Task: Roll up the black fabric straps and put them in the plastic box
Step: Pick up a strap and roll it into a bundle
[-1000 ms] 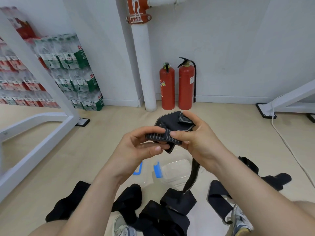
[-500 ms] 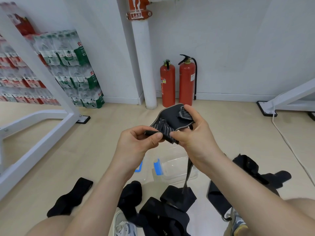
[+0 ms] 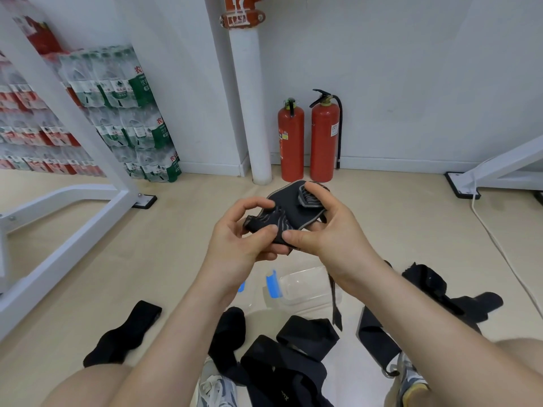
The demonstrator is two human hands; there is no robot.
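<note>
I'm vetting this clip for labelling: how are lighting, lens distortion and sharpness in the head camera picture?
Head view: soft, even light, only faint shadows beneath the loose straps; wide-angle distortion leans the white pipe and stretches the forearms near the bottom edge; left hand, right hand and held strap are sharp; the clear plastic box shows a pale sheen.

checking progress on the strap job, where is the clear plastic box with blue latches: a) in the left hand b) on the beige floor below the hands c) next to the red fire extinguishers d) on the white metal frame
b: the clear plastic box rests on the beige floor below the left hand and right hand, both gripping a black fabric strap.
</note>
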